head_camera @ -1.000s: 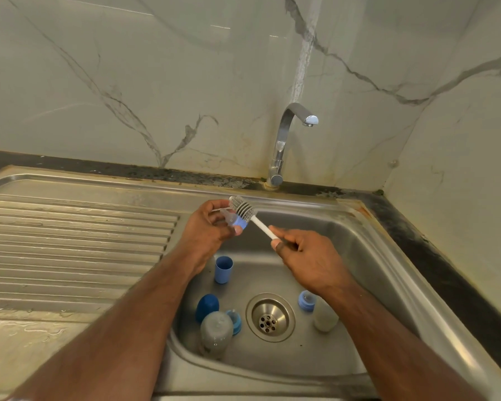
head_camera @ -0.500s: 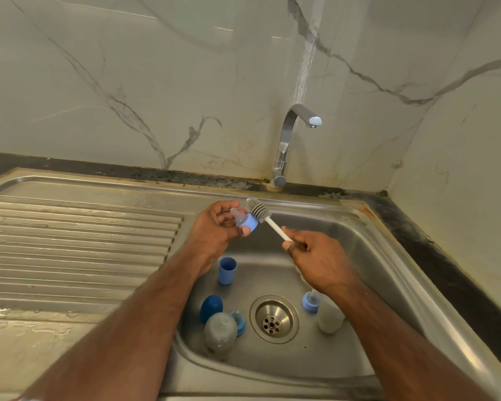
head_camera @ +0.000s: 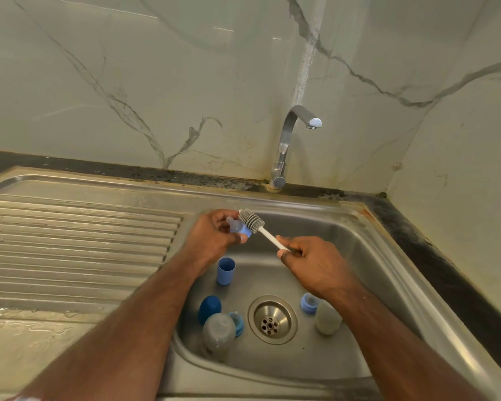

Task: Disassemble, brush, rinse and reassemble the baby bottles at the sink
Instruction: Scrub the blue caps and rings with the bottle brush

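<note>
Over the sink (head_camera: 368,244) basin, the left hand (head_camera: 211,237) pinches the teat and blue collar (head_camera: 239,227) while the right hand (head_camera: 313,263) grips the brush (head_camera: 252,219) handle. Best to turn the teat slowly against the bristles, working every fold, keeping both above the basin.

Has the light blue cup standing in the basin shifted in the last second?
No. The light blue cup stands upright at the same offset from the drain, behind it and to the left, in all three pictures.
</note>
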A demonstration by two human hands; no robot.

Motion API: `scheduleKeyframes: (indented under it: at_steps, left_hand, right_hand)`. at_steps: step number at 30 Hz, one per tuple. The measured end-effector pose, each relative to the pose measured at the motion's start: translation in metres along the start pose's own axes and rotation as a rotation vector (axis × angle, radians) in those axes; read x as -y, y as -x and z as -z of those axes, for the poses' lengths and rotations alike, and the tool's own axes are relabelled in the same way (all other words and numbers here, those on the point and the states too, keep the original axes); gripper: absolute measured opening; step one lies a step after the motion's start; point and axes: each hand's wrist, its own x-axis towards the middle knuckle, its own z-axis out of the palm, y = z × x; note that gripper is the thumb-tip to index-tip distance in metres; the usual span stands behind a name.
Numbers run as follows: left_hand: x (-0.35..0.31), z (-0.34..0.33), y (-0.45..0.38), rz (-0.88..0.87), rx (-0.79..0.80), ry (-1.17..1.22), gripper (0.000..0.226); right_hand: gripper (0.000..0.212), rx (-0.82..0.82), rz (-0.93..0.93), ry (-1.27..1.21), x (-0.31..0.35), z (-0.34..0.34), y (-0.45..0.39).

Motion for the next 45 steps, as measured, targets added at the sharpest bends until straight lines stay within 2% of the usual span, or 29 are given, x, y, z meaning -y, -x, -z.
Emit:
scheduleKeyframes:
  at_steps: [5,8,11,15,19,23,26,30,36,40,45]
  left_hand:
    - [0.001,0.003,0.000,0.014,-0.040,0.008,0.038]
    - [0.000,-0.002,0.001,0.000,0.007,-0.009,0.044]
    - [0.000,-0.006,0.000,-0.013,0.025,-0.017,0.049]
    - [0.002,0.001,-0.001,0.016,-0.041,0.022,0.045]
    - [-0.001,0.000,0.002,0.018,-0.012,0.069,0.035]
    - [-0.001,-0.003,0.003,0.036,0.020,0.079,0.045]
    - [-0.002,-0.002,0.002,0.046,-0.009,0.067,0.041]
    - [-0.005,-0.002,0.005,0.058,0.024,0.202,0.035]
    - [-0.011,-0.001,0.007,0.135,0.028,0.430,0.038]
    - [-0.013,0.004,0.006,0.197,0.031,0.612,0.033]
    - [-0.016,0.006,0.008,0.250,0.047,0.669,0.031]
  right_hand:
    - [0.036,0.039,0.000,-0.002,0.001,-0.001,0.001]
    - [0.037,-0.020,-0.031,0.022,-0.002,-0.001,-0.004]
    - [0.038,-0.013,-0.049,0.008,-0.005,0.001,-0.004]
    - [0.037,0.033,-0.008,-0.006,0.000,0.003,0.001]
    - [0.037,0.006,0.010,0.008,0.003,0.000,0.000]
    - [0.038,-0.046,-0.016,0.036,-0.002,0.000,-0.003]
    - [0.038,-0.038,0.006,0.036,-0.001,0.001,-0.001]
    - [0.038,-0.044,-0.005,0.030,-0.001,0.000,-0.003]
    - [0.036,-0.080,-0.028,-0.037,-0.006,0.005,-0.003]
    - [0.033,-0.042,-0.012,0.055,-0.003,0.011,0.002]
    - [0.036,-0.093,0.078,0.202,-0.001,0.009,0.003]
